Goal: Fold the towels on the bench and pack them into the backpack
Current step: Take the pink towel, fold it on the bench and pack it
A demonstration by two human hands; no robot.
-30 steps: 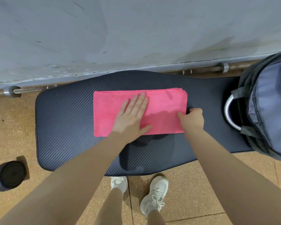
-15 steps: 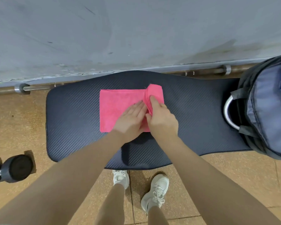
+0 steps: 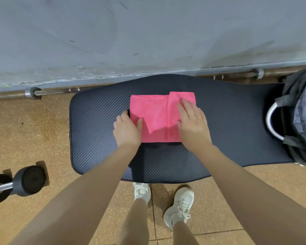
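Black ribbed padding covers the bench. At its right end stands the backpack, mouth open. Folded pink towel lies flat at the bench's middle, nearer the far edge. Right hand presses flat, fingers straight, on the towel's right part. Left hand pinches the towel's left edge, thumb on top.

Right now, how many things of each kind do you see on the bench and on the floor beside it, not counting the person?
Pink towel, folded, on the bench: 1
Backpack, at the right end of the bench: 1
Dumbbell, on the floor at the left: 1
Barbell bar, on the floor along the wall: 1
Total: 4
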